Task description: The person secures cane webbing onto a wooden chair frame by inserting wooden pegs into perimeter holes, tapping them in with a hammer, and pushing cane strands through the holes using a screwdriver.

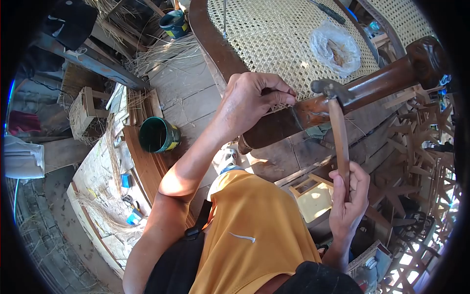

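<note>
"Since both hands are in view, how does each one stand?"

"The left hand (247, 98) has thumb and fingertips together by the rim of the brown wooden frame (215, 44); I can't tell whether something small is pinched there. The right hand (348, 196) is clamped round the handle of the hammer (339, 132)."

"Where's the hammer's head?"

"Just beside the left fingertips, at the wooden rail (377, 83). Whether they touch, I can't tell."

"What about edges and room?"

"The frame's near edge runs right by the left fingertips. Beyond them, woven cane (274, 39) stretches towards the plastic bag (335, 48). Left of that hand, floorboards (183, 93) show past the frame, and the hammer's handle reaches out over the rail's near side."

"And the count?"

"Two hands, one hammer, one bag, which lies on the cane beyond the hammer's head. Two slim tools (329, 12) lie farther off on the weave, and two green buckets (159, 134) stand left of the left hand, one nearer, one farther"
</note>
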### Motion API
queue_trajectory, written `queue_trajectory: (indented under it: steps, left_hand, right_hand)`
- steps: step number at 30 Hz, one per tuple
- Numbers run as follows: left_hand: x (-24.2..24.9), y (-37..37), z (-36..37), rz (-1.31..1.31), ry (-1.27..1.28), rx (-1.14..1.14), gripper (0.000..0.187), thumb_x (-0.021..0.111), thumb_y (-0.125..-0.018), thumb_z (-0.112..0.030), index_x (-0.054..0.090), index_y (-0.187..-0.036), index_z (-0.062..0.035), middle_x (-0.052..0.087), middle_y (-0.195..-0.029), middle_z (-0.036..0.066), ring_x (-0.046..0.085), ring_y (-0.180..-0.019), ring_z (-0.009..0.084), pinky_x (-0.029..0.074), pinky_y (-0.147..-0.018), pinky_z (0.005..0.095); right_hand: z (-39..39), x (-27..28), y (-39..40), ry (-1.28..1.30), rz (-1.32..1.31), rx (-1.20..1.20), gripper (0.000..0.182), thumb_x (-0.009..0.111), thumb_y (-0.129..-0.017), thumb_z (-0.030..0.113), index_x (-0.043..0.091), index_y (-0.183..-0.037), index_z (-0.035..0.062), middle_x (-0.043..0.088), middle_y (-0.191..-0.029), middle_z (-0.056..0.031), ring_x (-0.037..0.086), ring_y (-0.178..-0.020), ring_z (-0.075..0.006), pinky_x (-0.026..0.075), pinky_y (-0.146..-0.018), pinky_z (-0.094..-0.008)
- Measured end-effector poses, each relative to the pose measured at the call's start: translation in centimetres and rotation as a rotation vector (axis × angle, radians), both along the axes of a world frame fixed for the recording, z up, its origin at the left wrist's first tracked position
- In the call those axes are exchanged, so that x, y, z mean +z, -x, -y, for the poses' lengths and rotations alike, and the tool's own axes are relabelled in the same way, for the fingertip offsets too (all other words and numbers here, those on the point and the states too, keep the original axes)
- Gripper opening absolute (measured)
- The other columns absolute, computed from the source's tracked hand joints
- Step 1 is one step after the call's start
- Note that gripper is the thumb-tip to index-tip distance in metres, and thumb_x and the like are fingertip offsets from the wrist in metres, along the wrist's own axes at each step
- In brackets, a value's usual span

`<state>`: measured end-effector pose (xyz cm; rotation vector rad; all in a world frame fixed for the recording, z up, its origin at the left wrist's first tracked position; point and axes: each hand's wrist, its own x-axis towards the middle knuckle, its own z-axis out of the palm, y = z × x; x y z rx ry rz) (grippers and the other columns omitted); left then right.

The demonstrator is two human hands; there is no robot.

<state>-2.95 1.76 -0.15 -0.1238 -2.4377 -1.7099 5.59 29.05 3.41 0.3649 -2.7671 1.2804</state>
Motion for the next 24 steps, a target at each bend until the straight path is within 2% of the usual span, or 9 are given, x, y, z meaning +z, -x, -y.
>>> queue_trajectory:
  steps: [2, 5, 8, 11, 13, 15, 20, 23, 24]
  left_hand:
    - [0.0, -0.1, 0.0, -0.012, 0.033, 0.002, 0.013, 0.077, -0.087, -0.017, 0.079, -0.096, -0.0066, 0.077, -0.087, 0.005, 0.072, -0.08, 0.0137, 0.054, -0.076, 0.0291]
    - [-0.1, -0.1, -0.2, -0.041, 0.085, 0.0, 0.012, 0.076, -0.087, -0.016, 0.078, -0.094, -0.0069, 0.076, -0.086, 0.006, 0.072, -0.08, 0.0147, 0.054, -0.074, 0.0297]
    - [-0.1, -0.1, -0.1, -0.067, 0.106, -0.015, 0.011, 0.076, -0.087, -0.016, 0.078, -0.094, -0.0068, 0.076, -0.086, 0.007, 0.073, -0.079, 0.0154, 0.054, -0.073, 0.0303]
    - [-0.1, -0.2, 0.0, -0.055, 0.123, -0.021, 0.011, 0.076, -0.087, -0.015, 0.078, -0.094, -0.0062, 0.076, -0.085, 0.007, 0.073, -0.079, 0.016, 0.054, -0.072, 0.0305]
    - [0.2, -0.2, 0.1, -0.045, 0.13, -0.037, 0.011, 0.076, -0.087, -0.014, 0.078, -0.094, -0.0056, 0.076, -0.085, 0.007, 0.073, -0.079, 0.0162, 0.054, -0.073, 0.0304]
    - [-0.1, -0.2, 0.0, -0.079, 0.108, -0.041, 0.011, 0.076, -0.087, -0.014, 0.078, -0.094, -0.0051, 0.076, -0.085, 0.007, 0.072, -0.079, 0.016, 0.054, -0.072, 0.0302]
    - [-0.3, -0.1, 0.0, -0.089, 0.104, -0.039, 0.012, 0.076, -0.087, -0.014, 0.078, -0.094, -0.0047, 0.076, -0.084, 0.006, 0.072, -0.078, 0.0155, 0.053, -0.072, 0.0298]
    - [-0.3, -0.1, 0.0, -0.075, 0.124, -0.041, 0.012, 0.076, -0.087, -0.014, 0.078, -0.094, -0.005, 0.075, -0.083, 0.006, 0.072, -0.077, 0.0148, 0.053, -0.071, 0.0299]
    - [0.0, -0.2, 0.1, -0.06, 0.148, -0.043, 0.012, 0.076, -0.086, -0.015, 0.078, -0.094, -0.0052, 0.075, -0.082, 0.006, 0.071, -0.075, 0.0145, 0.053, -0.07, 0.0303]
  right_hand:
    - [-0.1, -0.3, 0.1, -0.085, -0.131, 0.024, 0.035, 0.06, -0.098, 0.001, 0.054, -0.132, -0.004, 0.071, -0.108, -0.0175, 0.068, -0.083, -0.0196, 0.055, -0.074, -0.0286]
    - [0.8, 2.1, 1.7, -0.328, -0.248, 0.124, 0.036, 0.06, -0.096, -0.002, 0.058, -0.132, -0.0034, 0.07, -0.119, -0.0151, 0.068, -0.081, -0.0232, 0.056, -0.072, -0.0296]
    - [1.4, 3.9, 1.9, -0.28, -0.213, 0.156, 0.042, 0.057, -0.096, -0.004, 0.057, -0.138, -0.0017, 0.067, -0.13, -0.0157, 0.07, -0.1, -0.0241, 0.055, -0.083, -0.0333]
    - [1.2, 4.5, 1.8, -0.299, -0.337, 0.192, 0.043, 0.058, -0.096, -0.004, 0.057, -0.139, 0.0004, 0.065, -0.134, -0.0148, 0.07, -0.1, -0.0243, 0.055, -0.083, -0.0337]
    - [2.3, 6.2, 1.9, -0.484, -0.156, 0.18, 0.043, 0.058, -0.096, -0.004, 0.057, -0.139, -0.0003, 0.064, -0.136, -0.0142, 0.07, -0.1, -0.0251, 0.055, -0.083, -0.0347]
    - [2.7, 6.8, 1.8, -0.532, -0.108, 0.178, 0.043, 0.058, -0.096, -0.003, 0.057, -0.139, -0.0007, 0.064, -0.136, -0.0136, 0.069, -0.1, -0.0256, 0.055, -0.083, -0.0349]
    - [2.0, 5.8, 1.6, -0.373, -0.29, 0.188, 0.042, 0.058, -0.096, -0.003, 0.057, -0.138, -0.0006, 0.066, -0.133, -0.0132, 0.07, -0.099, -0.0257, 0.054, -0.083, -0.0337]
    - [1.8, 5.5, 1.7, -0.431, -0.319, 0.188, 0.042, 0.058, -0.097, -0.001, 0.056, -0.139, -0.0009, 0.065, -0.134, -0.0132, 0.07, -0.099, -0.0266, 0.055, -0.084, -0.0336]
    - [1.9, 5.7, 1.7, -0.474, -0.255, 0.19, 0.043, 0.058, -0.097, -0.001, 0.056, -0.139, -0.0005, 0.065, -0.134, -0.0133, 0.069, -0.099, -0.0269, 0.055, -0.084, -0.0339]
